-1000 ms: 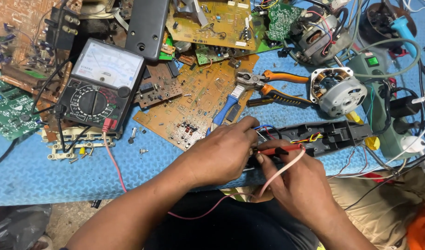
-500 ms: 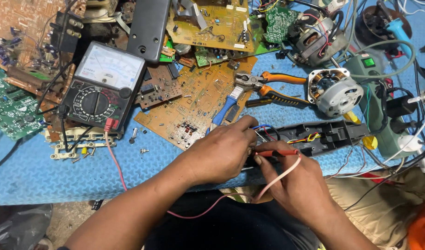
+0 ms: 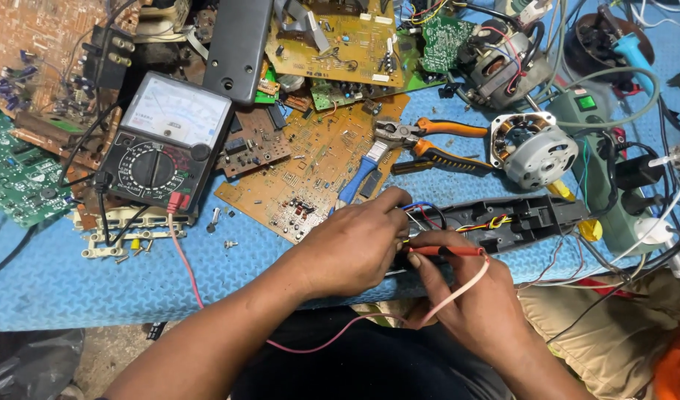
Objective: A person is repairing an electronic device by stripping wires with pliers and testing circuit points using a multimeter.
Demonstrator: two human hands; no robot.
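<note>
My left hand (image 3: 355, 248) rests on the near end of a long black opened plastic casing (image 3: 525, 216) with coloured wires inside, its fingers pinched at the wires by the casing's left end. My right hand (image 3: 473, 296) holds a red test probe (image 3: 447, 251) flat against the casing, the probe's pink lead looping down toward my lap. An analogue multimeter (image 3: 162, 148) with a black dial lies to the left on the blue mat (image 3: 95, 285), its red lead running toward me.
Brown circuit boards (image 3: 317, 159), a green board (image 3: 14, 178), orange-handled pliers (image 3: 436, 137), a blue-handled tool (image 3: 358, 178), two small motors (image 3: 532, 152), a green power strip (image 3: 606, 170) and tangled cables crowd the mat. Small screws lie near the multimeter.
Both hands stay on the casing; the fingers shift slightly and the red probe stays laid along the casing's near edge. The view has drifted a little.
</note>
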